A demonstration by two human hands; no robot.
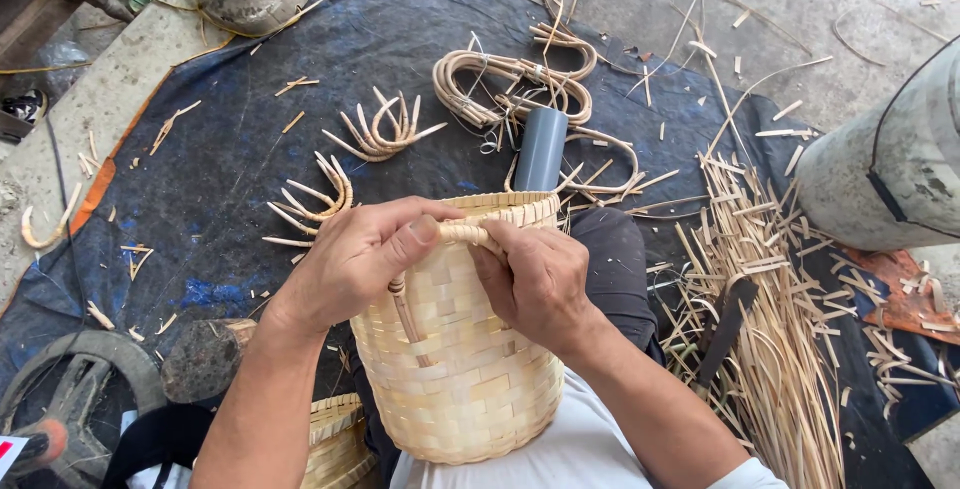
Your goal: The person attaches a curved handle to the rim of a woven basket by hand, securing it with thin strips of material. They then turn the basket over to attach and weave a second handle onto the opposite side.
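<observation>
Bamboo basket [465, 369]: pale woven body lying in our lap, rim pointing away from us, over the dark trouser leg.
Handle [462, 233]: thin cane loop at the rim; one end runs down the near wall to a knot (lower end tucked into the weave, we can't see how far).
Left hand [355, 259]: closed on the handle, thumb pressed flat on top of the cane, fingers curled over the rim.
Right hand [535, 279]: closed too, fingers wrapped round the handle just beside the left thumb, knuckles toward us.
Tarp [230, 159]: dark blue sheet under everything, scattered with offcuts.
Hooks [380, 129]: two bunches of curved cane pieces on the tarp, beyond our left hand, well apart from the basket.
Loops [510, 79]: coiled cane bundle further out, past the rim.
Pipe [541, 149]: grey plastic tube lying just beyond the rim, near the loops.
Strips [770, 349]: loose heap of split bamboo to our right (a dark blade lies on it).
Second basket [335, 439]: only its rim shows, low left of the first, touching or nearly so; we can't tell which.
Stone [205, 359]: dark lump beside our left forearm.
</observation>
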